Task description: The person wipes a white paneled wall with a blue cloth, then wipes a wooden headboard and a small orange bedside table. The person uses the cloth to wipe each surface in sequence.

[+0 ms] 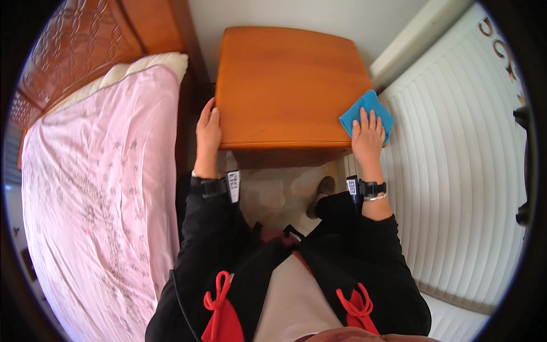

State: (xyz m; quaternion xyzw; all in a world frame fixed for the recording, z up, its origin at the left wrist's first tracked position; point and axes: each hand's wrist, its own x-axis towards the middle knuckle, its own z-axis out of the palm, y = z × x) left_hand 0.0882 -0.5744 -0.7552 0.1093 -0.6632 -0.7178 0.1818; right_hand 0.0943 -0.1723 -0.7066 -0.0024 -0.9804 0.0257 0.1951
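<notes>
Before me stands a wooden nightstand [290,85] with a smooth orange-brown top. My left hand [209,130] holds its left edge near the front corner, thumb up against the rim and the other fingers along the side. At the front right corner, my right hand [368,136] presses a folded blue cloth [368,102] against the top. Part of the cloth hangs past the right edge, and my palm hides its near portion. Both wrists carry black straps with printed tags.
On the left is a bed with a pink patterned cover [102,171] and a carved wooden headboard [85,47]. A white ribbed panel [444,171] rises close on the right. Below, a shoe [321,194] rests on the pale floor [273,192].
</notes>
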